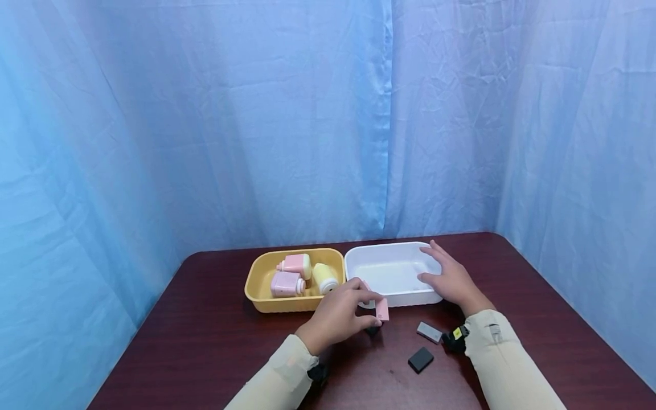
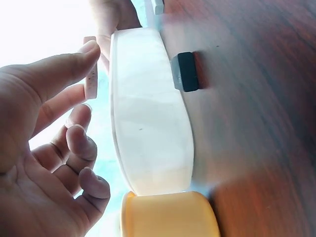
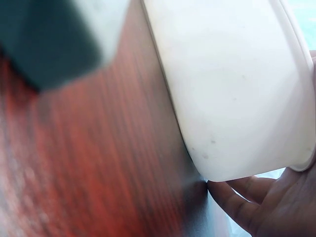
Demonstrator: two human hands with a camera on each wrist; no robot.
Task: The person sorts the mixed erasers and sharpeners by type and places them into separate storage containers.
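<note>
Between thumb and index finger, my left hand (image 1: 340, 310) pinches a small flat pink block (image 1: 382, 309), held up at the near side of the white tray (image 1: 405, 298). The left wrist view shows this block (image 2: 92, 74) edge-on, with the other fingers loosely curled. My right hand (image 1: 453, 280) holds the right end of the white tray, thumb over its rim and some fingers against the outside. In the right wrist view, fingers (image 3: 239, 205) sit at the tray's lower corner. A grey block (image 1: 429, 332) and a black block (image 1: 421, 360) lie on the table before the tray.
A yellow tray (image 1: 287, 306) stands against the left end of the white one, holding a pink bottle (image 1: 294, 263), a lilac bottle (image 1: 285, 284) and a yellow bottle (image 1: 324, 277). Another dark piece (image 1: 373, 329) shows below my left hand. Blue curtains (image 1: 318, 125) surround the dark red table (image 1: 205, 341).
</note>
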